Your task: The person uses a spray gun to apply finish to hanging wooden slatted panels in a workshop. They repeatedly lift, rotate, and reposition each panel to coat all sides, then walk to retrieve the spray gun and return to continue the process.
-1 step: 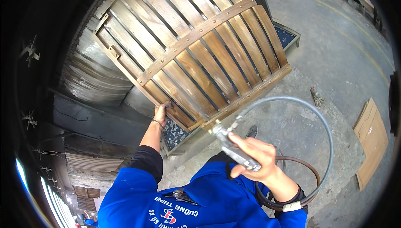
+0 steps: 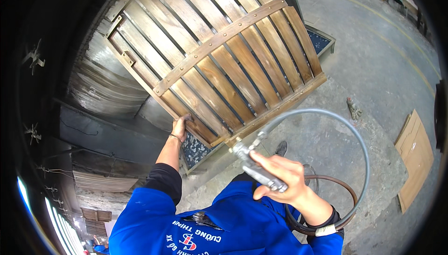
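A brown slatted wooden panel (image 2: 226,70), studded along its cross rails, lies tilted across the upper middle. My left hand (image 2: 179,128) grips its near left corner, fingers curled over the edge rail. In my right hand (image 2: 282,175) is a metal spray gun (image 2: 242,151), its nozzle close to the panel's near rail. A grey hose (image 2: 365,150) joins the gun near its head and loops round to the right toward my forearm. My right fingers wrap the gun's handle, and the trigger is partly hidden.
Below the panel shows a speckled dark stand top (image 2: 195,150). A curved, streaked metal surface (image 2: 105,84) lies beyond its left side. Brown board sheets (image 2: 415,161) and a small grey object (image 2: 353,109) are on the concrete floor at right. A brown hose (image 2: 343,185) coils by my right arm.
My right hand and the spray gun have shifted slightly left, and the grey hose has moved with them. My left hand stays on the panel's corner.
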### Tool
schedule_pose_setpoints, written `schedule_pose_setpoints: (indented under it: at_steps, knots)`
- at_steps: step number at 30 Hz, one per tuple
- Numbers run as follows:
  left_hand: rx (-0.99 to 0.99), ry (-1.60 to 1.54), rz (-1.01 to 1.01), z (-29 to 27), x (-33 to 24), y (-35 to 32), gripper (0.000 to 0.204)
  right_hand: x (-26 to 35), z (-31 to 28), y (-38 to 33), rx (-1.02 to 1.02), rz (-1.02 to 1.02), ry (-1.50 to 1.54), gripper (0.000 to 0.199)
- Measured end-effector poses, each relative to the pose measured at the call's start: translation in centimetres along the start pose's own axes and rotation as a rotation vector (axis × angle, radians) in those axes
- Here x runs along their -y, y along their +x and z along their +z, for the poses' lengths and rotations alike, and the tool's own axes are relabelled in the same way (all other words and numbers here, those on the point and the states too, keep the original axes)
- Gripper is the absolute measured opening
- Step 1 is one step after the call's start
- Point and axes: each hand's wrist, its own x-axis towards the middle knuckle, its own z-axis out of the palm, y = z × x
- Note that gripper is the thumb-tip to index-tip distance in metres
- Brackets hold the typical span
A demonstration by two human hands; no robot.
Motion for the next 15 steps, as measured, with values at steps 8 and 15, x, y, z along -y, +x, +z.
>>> schedule_pose_setpoints:
  at_steps: [8, 15]
  knots:
    - [0.125, 0.023, 0.007, 0.6, -1.7, -1.2, 0.013, -1.4, -1.5, 1.5, -0.108, 0.038, -0.068, 0.082]
    - [0.109, -0.002, -0.003, -0.5, -0.7, 0.5, 0.017, -1.5, -5.0, 1.7, -0.308, 0.058, -0.162, 0.086]
